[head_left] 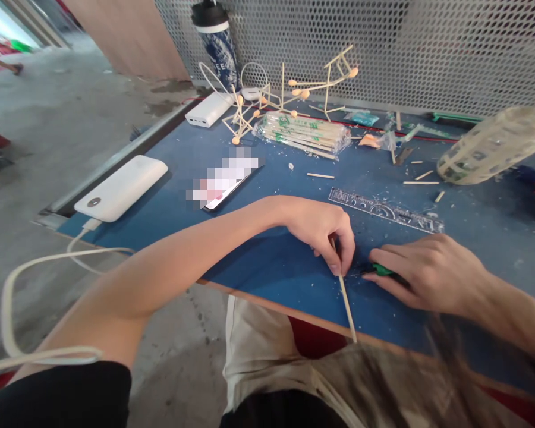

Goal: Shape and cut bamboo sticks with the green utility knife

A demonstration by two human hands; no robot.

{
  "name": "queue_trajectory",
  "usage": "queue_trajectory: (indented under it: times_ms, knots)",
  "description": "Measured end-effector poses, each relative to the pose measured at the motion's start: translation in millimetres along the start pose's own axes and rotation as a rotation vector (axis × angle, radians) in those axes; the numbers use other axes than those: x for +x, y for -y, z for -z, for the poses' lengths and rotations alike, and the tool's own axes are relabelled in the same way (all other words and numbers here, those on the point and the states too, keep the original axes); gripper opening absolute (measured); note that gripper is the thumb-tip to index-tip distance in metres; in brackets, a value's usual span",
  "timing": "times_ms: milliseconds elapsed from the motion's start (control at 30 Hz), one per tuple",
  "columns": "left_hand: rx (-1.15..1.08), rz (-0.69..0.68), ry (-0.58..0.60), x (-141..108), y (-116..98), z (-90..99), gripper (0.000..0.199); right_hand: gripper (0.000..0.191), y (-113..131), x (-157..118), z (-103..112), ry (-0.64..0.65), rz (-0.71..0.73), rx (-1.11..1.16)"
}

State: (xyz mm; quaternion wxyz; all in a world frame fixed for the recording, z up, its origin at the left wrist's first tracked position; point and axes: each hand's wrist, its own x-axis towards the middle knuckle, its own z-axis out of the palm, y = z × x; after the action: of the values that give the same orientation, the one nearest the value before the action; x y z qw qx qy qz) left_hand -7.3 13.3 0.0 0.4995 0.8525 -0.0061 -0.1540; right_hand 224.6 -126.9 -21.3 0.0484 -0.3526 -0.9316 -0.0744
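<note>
My left hand (325,232) pinches a thin wooden stick (348,309) between thumb and fingers, and the stick's lower end points toward my lap over the table edge. To its right, my right hand (437,273) is closed around a small green-and-black tool (383,269). Most of that tool is covered by my fingers, so its kind is unclear; its dark end points left at the stick hand, a little apart from it. Just beyond both hands lies a dark ruler (386,211) with white markings and cut-out shapes.
Stick frames joined with orange blobs (304,94) stand behind a bag of sticks (303,132). Left are a phone (227,184), a white power bank (122,187) with cable, another white box (209,109) and a tumbler (218,50). A pale perforated container (490,145) stands right, near stick scraps.
</note>
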Motion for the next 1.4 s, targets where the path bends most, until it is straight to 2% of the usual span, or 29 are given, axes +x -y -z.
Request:
queue_trajectory:
  times_ms: [433, 633, 867, 1233, 1400]
  knots:
    - [-0.037, -0.009, -0.016, 0, -2, -0.2, 0.012, 0.026, 2, 0, 1, 0.004, 0.010, -0.031]
    - [0.003, -0.018, -0.020, 1, -2, -0.6, 0.014, 0.027, 5, -3, 4, 0.069, -0.026, -0.022]
    - [-0.056, -0.013, -0.023, 1, -1, -0.8, 0.012, 0.029, 7, -4, 4, 0.072, -0.042, -0.023]
    - [0.033, -0.058, -0.002, 2, -2, 0.8, 0.017, 0.026, 10, -5, 7, 0.090, -0.042, -0.077]
    - [0.057, -0.023, -0.004, 4, -1, 0.6, 0.018, 0.025, 15, -1, 7, 0.076, -0.022, -0.096]
